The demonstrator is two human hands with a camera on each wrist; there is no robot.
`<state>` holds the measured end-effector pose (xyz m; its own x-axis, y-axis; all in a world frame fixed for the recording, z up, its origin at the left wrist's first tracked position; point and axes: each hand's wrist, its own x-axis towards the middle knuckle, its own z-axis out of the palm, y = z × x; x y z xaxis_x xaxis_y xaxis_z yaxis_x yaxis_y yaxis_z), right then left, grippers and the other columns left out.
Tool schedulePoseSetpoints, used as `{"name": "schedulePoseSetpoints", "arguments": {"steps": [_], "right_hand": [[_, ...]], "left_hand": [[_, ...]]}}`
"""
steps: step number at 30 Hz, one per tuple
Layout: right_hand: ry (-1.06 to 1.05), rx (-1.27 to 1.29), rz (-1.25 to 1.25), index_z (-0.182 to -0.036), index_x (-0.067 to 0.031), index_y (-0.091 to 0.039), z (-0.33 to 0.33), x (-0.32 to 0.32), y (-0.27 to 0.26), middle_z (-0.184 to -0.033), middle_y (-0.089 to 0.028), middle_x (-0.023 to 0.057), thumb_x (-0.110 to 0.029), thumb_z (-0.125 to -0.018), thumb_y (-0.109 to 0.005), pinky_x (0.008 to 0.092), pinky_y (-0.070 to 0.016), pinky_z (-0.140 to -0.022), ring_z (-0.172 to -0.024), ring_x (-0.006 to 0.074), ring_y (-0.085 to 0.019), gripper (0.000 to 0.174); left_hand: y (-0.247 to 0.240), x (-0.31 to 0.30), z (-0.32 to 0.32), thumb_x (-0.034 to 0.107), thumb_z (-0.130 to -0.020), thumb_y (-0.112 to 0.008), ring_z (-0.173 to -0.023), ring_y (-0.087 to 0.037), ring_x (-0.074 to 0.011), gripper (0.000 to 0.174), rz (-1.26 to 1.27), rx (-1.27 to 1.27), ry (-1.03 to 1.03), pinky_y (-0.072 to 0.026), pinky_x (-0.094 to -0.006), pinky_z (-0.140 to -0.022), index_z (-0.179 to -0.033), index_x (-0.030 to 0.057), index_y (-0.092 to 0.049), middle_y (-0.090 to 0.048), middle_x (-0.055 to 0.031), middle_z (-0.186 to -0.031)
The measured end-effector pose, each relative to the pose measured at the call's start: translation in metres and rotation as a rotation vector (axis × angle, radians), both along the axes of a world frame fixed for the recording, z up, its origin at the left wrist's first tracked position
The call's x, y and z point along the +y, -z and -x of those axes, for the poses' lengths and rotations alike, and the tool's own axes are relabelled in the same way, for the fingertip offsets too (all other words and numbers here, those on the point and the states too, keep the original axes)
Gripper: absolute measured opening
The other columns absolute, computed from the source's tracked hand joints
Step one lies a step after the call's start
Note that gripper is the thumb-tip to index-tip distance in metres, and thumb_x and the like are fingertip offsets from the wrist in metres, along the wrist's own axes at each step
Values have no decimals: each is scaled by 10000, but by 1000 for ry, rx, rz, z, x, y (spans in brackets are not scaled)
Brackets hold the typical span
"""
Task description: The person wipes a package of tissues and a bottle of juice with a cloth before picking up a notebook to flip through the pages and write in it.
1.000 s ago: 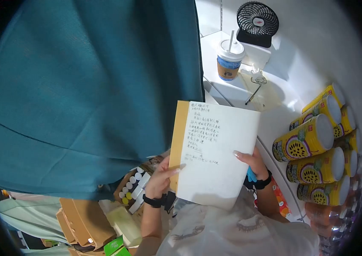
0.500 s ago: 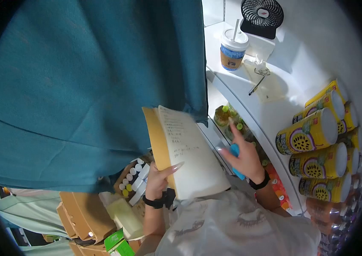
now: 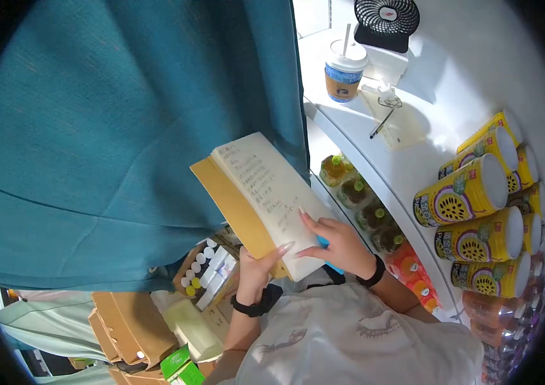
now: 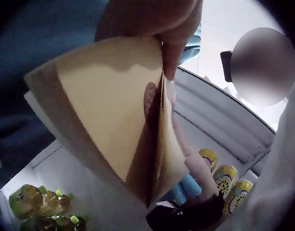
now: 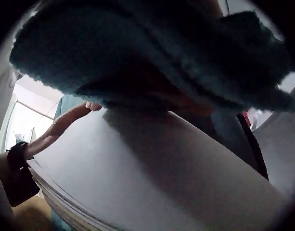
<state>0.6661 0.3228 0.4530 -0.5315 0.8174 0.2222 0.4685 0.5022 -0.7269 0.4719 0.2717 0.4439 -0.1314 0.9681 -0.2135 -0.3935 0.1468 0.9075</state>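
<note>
An open notebook [image 3: 272, 192] with handwriting on its white page and a tan strip along its left side lies tilted across both hands. The left hand [image 3: 258, 268] grips its lower left edge, thumb on top. Over the lower right of the page is the right hand [image 3: 341, 247], its index finger and thumb touching the paper and a blue cloth [image 3: 322, 241] held in it. In the left wrist view the tan cover [image 4: 94, 91] shows beneath the left hand [image 4: 152, 21]. Fuzzy cloth [image 5: 109, 53] fills the top of the right wrist view, above the page [image 5: 133, 163].
A teal curtain [image 3: 131, 128] hangs at the left. On the white shelf [image 3: 375, 173] stand a lidded cup [image 3: 343, 74], a fan [image 3: 386, 19], a pen [image 3: 383, 123] and several yellow cans [image 3: 458, 200]. Bottles [image 3: 352, 192] sit below; cardboard boxes [image 3: 134, 321] are at lower left.
The notebook has moved left and tilted. The right hand let go of its right edge, lifted off with the blue cloth, then came down on the lower part of the page.
</note>
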Motion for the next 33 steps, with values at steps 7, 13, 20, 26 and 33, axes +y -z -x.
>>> {"name": "schedulePoseSetpoints", "arguments": {"steps": [7, 13, 20, 26, 33], "right_hand": [[226, 225, -6, -1307, -22, -488, -32, 10, 13, -1010, -637, 215, -231, -827, -687, 323, -490, -723, -859, 268, -650, 560], [653, 67, 75, -1303, 29, -452, -45, -9, -24, -975, -625, 254, -99, -867, -590, 327, -488, -754, -883, 302, -647, 475], [212, 239, 239, -1082, 23, -597, -26, 0, -22, -990, -652, 170, -117, -886, -572, 319, -486, -738, -800, 279, -628, 242], [-297, 305, 852, -1143, 22, -559, -11, 16, 59, -1056, -627, 85, -259, -917, -573, 268, -439, -829, -930, 129, -558, 360], [-285, 663, 1037, -1251, 13, -495, -17, 3, 31, -1113, -598, 84, -174, -836, -678, 282, -432, -893, -1020, 157, -551, 490]], "left_hand": [[-11, -3, 31, -61, -713, -690, -856, -650, -168, 307, -48, 21, -107, -514, -294, -796, -1012, -15, -644, -673, -85, -973], [-5, -27, 77, 41, -645, -712, -868, -631, -178, 498, -32, 223, -122, -519, -308, -781, -1111, -20, -548, -628, -80, -991], [-20, -45, 82, 25, -573, -756, -902, -634, -208, 594, -109, 163, -186, -521, -323, -796, -1130, -19, -556, -635, -90, -1005], [-4, -61, 92, 0, -559, -763, -916, -640, -225, 639, -174, 22, -131, -523, -332, -808, -1158, -24, -542, -636, -103, -1036], [3, -42, 73, 33, -740, -709, -934, -619, -159, 436, 35, 73, -148, -496, -286, -814, -1145, -25, -558, -641, -86, -1024]]}}
